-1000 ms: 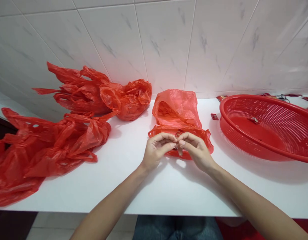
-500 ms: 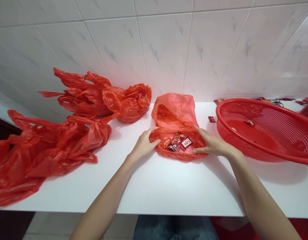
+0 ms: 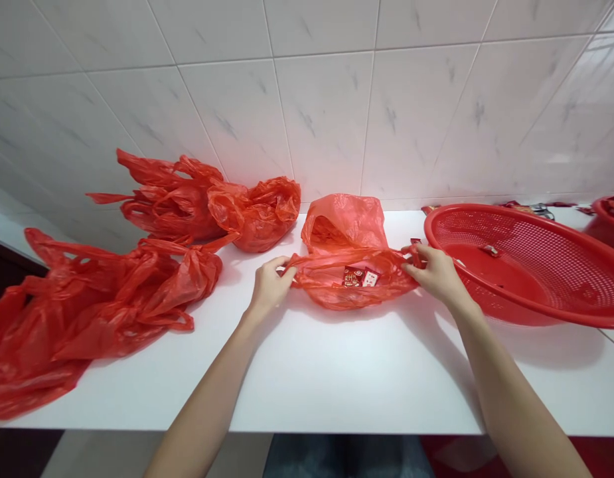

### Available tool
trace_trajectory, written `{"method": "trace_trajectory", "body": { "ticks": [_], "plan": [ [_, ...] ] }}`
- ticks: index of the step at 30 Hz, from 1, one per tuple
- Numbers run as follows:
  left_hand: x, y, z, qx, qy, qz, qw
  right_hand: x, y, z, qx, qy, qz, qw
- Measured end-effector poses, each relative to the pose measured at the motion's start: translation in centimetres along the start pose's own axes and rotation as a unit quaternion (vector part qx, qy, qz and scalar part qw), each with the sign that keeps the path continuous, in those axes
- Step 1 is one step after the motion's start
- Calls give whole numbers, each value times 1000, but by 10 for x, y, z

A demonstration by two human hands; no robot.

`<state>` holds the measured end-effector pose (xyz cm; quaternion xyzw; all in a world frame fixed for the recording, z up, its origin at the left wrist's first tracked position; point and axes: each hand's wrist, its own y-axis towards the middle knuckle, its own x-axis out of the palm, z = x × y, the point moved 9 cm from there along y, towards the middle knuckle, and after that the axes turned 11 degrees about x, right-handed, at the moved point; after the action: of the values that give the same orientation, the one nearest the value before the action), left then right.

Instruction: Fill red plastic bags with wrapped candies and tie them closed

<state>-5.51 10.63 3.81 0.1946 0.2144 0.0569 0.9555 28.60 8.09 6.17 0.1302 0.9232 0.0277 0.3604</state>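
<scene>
A thin red plastic bag (image 3: 331, 297) lies on the white table with its mouth spread wide. Inside it are small wrapped snack packets (image 3: 354, 277), dark red and white, partly covered by the film. My left hand (image 3: 271, 282) pinches the left edge of the bag's mouth between thumb and fingers. At the opposite edge my right hand (image 3: 433, 269) grips the film the same way, close to the basket's rim. Right behind this bag rests another red plastic bag (image 3: 351, 216), slack and against the wall side.
A large red perforated basket (image 3: 506, 292) stands on the right with a packet in it. Beyond it are loose packets and another red container (image 3: 610, 222). Filled, knotted red bags (image 3: 152, 292) are heaped at left, more (image 3: 257, 212) along the tiled wall. The table's front edge (image 3: 356, 433) is near me.
Both hands have left the bag's inner sides and now hold its left and right edges, pulled up and outward. The film covers more of the packets. The view has tilted slightly.
</scene>
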Motion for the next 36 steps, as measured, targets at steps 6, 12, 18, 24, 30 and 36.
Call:
{"method": "trace_trajectory", "body": {
  "ticks": [6,12,18,24,30,36],
  "plan": [
    [-18,5,12,-1,-168,103,980,-18,-6,-10,-9,304,47,951],
    [-24,7,16,-14,-266,120,956,-21,-7,-13,-8,456,26,889],
    [-25,9,25,-7,-347,115,931,-20,-4,-12,-31,513,31,858],
    [-42,25,64,62,-392,120,910,-21,2,-22,-60,503,25,862],
    [-85,43,156,246,-358,130,891,-62,1,-88,-179,464,-1,868],
    [-71,39,193,302,-248,106,914,-55,-16,-145,-220,401,-118,881]
  ]
}}
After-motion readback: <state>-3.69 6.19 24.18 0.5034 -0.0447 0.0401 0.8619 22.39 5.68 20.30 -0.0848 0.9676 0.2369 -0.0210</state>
